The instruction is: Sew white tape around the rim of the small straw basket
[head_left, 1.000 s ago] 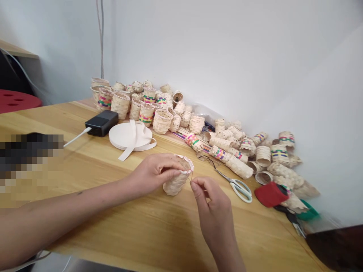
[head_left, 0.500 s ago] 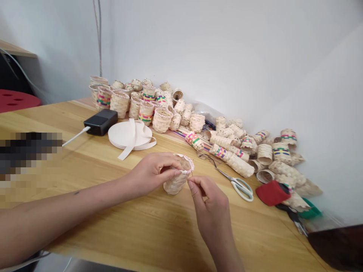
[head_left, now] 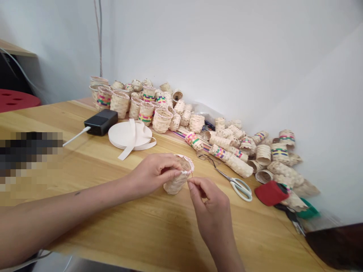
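Observation:
A small woven basket [head_left: 174,184] stands on the wooden table, its rim bound with white tape and stitched in red thread. My left hand [head_left: 159,172] pinches the near left part of that rim between thumb and fingertips. Just right of the basket, my right hand [head_left: 209,200] is closed, thumb and index finger pressed together near the rim. A thin reddish thread [head_left: 192,174] runs from the rim to those fingertips. Whether a needle is there is too small to tell.
Many woven baskets [head_left: 162,120] are piled along the wall. A white tape roll [head_left: 121,136] and a black power bank [head_left: 101,122] are behind my left hand. Scissors [head_left: 241,189], glasses [head_left: 208,156] and a red thread spool [head_left: 268,193] lie to the right.
The view has shifted very slightly, so the things at the right appear a little further left. Both hands keep the same hold and place.

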Demonstrator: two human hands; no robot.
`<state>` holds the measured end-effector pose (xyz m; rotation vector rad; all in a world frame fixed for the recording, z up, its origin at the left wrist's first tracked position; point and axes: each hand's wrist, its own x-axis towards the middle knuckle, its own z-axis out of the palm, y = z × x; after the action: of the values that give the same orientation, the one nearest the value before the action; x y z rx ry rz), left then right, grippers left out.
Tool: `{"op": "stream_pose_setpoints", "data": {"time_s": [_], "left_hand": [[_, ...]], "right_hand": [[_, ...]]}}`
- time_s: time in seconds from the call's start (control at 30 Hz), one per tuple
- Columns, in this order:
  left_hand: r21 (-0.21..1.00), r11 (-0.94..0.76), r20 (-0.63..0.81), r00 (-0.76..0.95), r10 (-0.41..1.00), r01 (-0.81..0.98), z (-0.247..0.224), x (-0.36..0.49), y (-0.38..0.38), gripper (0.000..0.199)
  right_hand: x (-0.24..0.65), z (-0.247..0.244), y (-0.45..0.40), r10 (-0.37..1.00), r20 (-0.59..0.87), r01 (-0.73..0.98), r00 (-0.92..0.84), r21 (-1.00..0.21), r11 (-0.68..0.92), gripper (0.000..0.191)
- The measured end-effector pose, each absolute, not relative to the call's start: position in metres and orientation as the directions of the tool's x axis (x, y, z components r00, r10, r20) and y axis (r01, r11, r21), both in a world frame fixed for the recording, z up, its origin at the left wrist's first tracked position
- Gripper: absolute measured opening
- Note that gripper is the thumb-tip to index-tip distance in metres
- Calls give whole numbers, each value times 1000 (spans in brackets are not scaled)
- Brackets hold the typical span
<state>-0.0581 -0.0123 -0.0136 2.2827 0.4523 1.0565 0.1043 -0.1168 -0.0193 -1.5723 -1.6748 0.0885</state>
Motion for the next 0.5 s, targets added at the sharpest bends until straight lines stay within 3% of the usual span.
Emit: {"op": "stream_pose_setpoints", "data": {"time_s": [0.2,0.5], "left_hand": [[633,-767,532,659,531,107,-16,-58,-12,13],[415,-901,690,602,402,126,-26,-53,-26,21]], "right_hand": [[102,-17,-119,867,479,805,133,-563,188,15],[90,-17,-122,867,422,734,265,-671,103,18]]}}
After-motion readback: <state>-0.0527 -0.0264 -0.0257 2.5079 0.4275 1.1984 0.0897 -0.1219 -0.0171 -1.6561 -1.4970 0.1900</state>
